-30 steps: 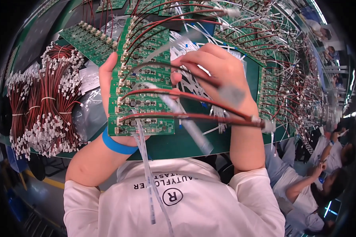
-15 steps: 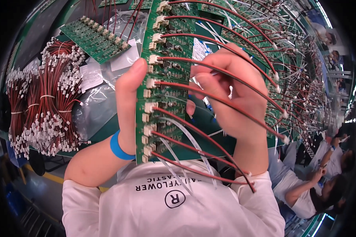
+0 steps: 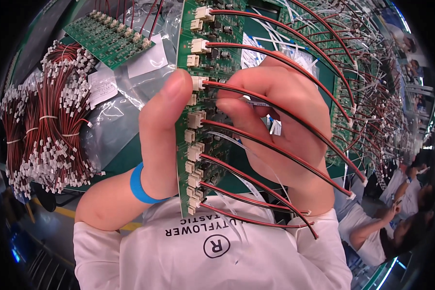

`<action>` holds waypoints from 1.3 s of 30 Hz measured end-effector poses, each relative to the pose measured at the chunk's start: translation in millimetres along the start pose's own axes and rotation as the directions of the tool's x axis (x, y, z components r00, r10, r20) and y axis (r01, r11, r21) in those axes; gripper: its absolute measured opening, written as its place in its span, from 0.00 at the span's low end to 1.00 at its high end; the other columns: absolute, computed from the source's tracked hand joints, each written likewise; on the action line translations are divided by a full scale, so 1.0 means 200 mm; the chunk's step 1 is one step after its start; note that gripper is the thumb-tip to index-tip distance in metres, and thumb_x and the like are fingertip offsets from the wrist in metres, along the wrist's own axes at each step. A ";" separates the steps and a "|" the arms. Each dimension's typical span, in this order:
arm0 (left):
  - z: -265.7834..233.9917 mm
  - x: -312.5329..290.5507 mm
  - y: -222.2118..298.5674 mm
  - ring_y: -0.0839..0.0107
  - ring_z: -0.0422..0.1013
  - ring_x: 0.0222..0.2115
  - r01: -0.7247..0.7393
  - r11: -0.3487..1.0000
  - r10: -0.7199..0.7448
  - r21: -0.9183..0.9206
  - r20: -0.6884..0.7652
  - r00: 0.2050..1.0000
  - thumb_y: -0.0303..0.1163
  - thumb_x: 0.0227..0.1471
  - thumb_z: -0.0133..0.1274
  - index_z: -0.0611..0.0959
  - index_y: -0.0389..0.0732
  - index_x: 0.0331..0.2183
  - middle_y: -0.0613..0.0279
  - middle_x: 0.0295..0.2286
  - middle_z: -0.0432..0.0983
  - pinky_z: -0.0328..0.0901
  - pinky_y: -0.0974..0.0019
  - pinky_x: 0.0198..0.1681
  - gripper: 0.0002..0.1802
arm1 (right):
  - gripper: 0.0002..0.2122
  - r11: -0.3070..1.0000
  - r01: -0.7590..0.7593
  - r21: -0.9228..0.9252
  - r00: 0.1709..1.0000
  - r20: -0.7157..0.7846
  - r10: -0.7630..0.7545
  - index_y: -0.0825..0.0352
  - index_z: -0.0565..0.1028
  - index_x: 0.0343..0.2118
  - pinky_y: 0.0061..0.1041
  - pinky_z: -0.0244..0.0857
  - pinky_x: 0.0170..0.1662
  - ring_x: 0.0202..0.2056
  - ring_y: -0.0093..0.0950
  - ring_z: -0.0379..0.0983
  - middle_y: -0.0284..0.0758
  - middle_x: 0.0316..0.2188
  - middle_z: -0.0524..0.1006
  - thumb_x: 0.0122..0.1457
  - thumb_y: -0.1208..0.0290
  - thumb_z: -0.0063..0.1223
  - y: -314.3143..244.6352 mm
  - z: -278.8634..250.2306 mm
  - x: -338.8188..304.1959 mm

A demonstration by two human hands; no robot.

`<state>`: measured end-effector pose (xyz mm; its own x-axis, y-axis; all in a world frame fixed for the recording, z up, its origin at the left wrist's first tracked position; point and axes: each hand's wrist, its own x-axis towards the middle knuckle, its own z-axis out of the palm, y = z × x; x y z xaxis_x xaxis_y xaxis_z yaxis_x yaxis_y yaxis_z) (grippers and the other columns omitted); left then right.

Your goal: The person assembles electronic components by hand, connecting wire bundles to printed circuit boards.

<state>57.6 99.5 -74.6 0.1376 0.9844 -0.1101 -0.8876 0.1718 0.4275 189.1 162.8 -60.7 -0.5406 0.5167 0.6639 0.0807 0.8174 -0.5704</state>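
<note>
A long green circuit board [image 3: 222,63] stands upright before me, with white sockets along its left edge. Several red-and-black wire leads [image 3: 275,140] run from these sockets off to the right, white plugs on their free ends. My left hand [image 3: 162,116], a blue band on its wrist, grips the board's left edge with the thumb; its other fingers are hidden behind. Close against the board's face, my right hand [image 3: 287,113] pinches a flat white ribbon cable [image 3: 254,102] between thumb and forefinger. Other flat white cables [image 3: 249,186] hang from the board lower down.
Bundles of red-and-black leads [image 3: 48,121] lie at left beside a clear plastic bag [image 3: 113,128]. Another wired circuit board [image 3: 106,41] rests beyond them. At right lies a dense heap of wired boards [image 3: 372,96]. Other people [image 3: 372,227] sit at far right.
The board has shifted slightly down and to the right, and appears closer. My right thumb and forefinger have moved left to the board's face, pinching the ribbon cable near the sockets.
</note>
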 end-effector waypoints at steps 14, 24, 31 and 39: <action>-0.02 0.01 0.00 0.77 0.69 0.26 0.116 0.986 -0.118 0.116 0.015 0.993 0.62 0.51 0.26 0.76 0.35 0.32 0.63 0.26 0.74 0.63 0.76 0.30 0.39 | 0.09 0.977 -0.072 -0.203 0.997 0.018 0.077 0.66 0.72 0.26 0.25 0.59 0.22 0.20 0.33 0.66 0.36 0.19 0.70 0.39 0.82 0.58 -0.03 0.00 -0.02; 0.03 0.01 -0.05 0.72 0.70 0.35 0.053 0.998 -0.043 0.046 -0.199 0.979 0.55 0.55 0.27 0.71 0.39 0.42 0.59 0.36 0.72 0.65 0.70 0.38 0.31 | 0.06 0.984 0.003 -0.177 0.997 0.075 0.011 0.67 0.63 0.19 0.29 0.60 0.26 0.23 0.35 0.64 0.36 0.19 0.62 0.38 0.76 0.48 0.03 0.03 -0.04; 0.02 0.03 -0.05 0.72 0.70 0.33 0.041 0.987 -0.012 0.156 -0.183 0.983 0.55 0.55 0.27 0.72 0.39 0.38 0.61 0.32 0.72 0.66 0.70 0.36 0.29 | 0.05 0.985 0.004 -0.175 0.999 0.054 0.005 0.68 0.64 0.20 0.28 0.61 0.25 0.23 0.33 0.65 0.36 0.19 0.62 0.40 0.76 0.48 0.05 0.04 -0.04; -0.01 0.00 -0.05 0.68 0.69 0.38 0.082 0.997 -0.082 0.004 -0.003 0.997 0.54 0.56 0.26 0.71 0.39 0.41 0.55 0.38 0.71 0.65 0.65 0.41 0.30 | 0.07 0.996 -0.061 -0.071 0.997 0.039 0.064 0.68 0.69 0.27 0.28 0.60 0.24 0.22 0.35 0.65 0.36 0.21 0.66 0.42 0.79 0.51 0.00 0.04 -0.05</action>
<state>65.2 97.6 -81.2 0.2081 0.9669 -0.1476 -0.8716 0.2518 0.4206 187.6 156.4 -70.8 -0.5663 0.5575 0.6070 0.1724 0.8003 -0.5742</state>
